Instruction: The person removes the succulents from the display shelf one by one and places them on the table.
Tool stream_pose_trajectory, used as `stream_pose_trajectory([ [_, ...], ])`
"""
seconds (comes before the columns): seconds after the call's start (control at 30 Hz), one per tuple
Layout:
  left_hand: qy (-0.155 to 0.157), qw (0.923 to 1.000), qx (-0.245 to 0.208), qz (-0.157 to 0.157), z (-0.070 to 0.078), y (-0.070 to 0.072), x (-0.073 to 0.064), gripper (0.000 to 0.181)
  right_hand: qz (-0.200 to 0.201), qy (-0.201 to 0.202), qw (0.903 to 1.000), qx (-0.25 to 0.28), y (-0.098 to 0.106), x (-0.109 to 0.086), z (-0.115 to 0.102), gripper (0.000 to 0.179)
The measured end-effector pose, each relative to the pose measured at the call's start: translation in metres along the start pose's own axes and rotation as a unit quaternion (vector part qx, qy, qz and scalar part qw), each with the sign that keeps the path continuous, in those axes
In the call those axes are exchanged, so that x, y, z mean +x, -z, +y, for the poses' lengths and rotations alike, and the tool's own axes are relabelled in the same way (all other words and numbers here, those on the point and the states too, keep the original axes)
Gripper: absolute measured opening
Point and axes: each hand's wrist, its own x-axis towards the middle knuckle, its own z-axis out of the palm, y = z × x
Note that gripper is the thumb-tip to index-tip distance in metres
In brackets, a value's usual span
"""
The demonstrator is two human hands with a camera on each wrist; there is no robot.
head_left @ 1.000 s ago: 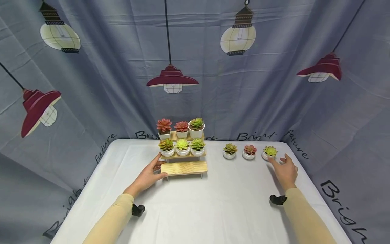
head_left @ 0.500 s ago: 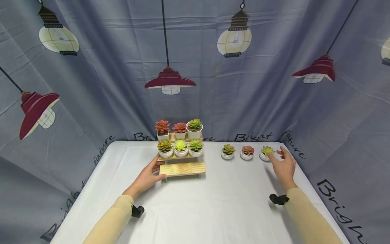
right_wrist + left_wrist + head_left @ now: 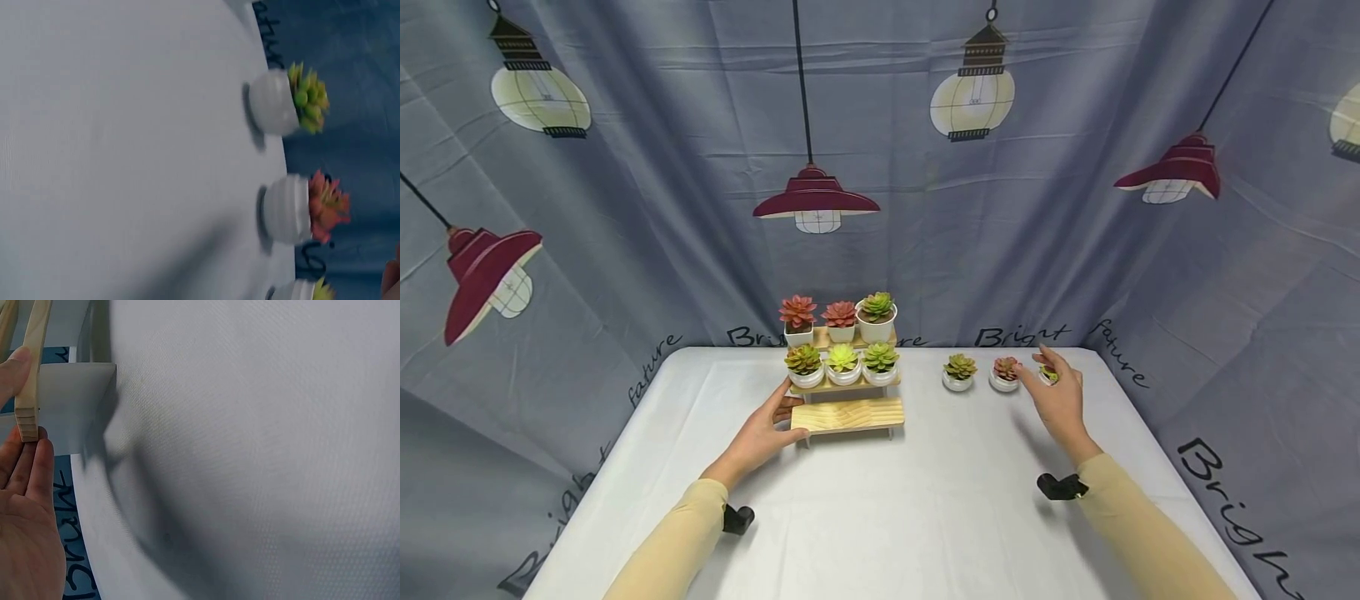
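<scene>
Backdrop: grey lamp-print curtain [image 3: 1037, 250]; white tabletop [image 3: 925, 517], clock-faced from centre. Eleven o'clock: wooden stand [image 3: 847, 414], left hand [image 3: 763, 433] pinching its edge; steady, light hold advised. Two o'clock: red succulent [image 3: 1004, 368], right hand [image 3: 1060, 404] alongside, fingers parted, holding nothing; best gripped by its pot [image 3: 287, 209].

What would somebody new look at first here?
Probably the red lamps pictured on the curtain behind the table. Then the wooden stand, with six potted plants on its upper tiers and the left hand gripping its lowest. Three more plants stand right of it, near the right hand.
</scene>
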Motion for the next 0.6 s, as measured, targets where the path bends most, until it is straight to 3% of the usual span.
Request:
stream_pose_trajectory([
  [0.2,0.003,1.0000,0.004,0.000,0.001,0.000,-0.001,0.110,-0.032,0.042,0.9977,0.042,-0.021,-0.004,-0.019,0.070],
  [0.37,-0.001,1.0000,0.006,0.002,0.001,0.000,0.000,0.109,-0.074,0.042,0.9934,0.077,-0.033,-0.010,-0.034,0.070],
  [0.6,-0.005,0.9999,0.010,0.002,0.000,0.000,0.000,0.109,-0.107,0.050,0.9892,0.087,-0.046,-0.015,-0.046,0.066],
])
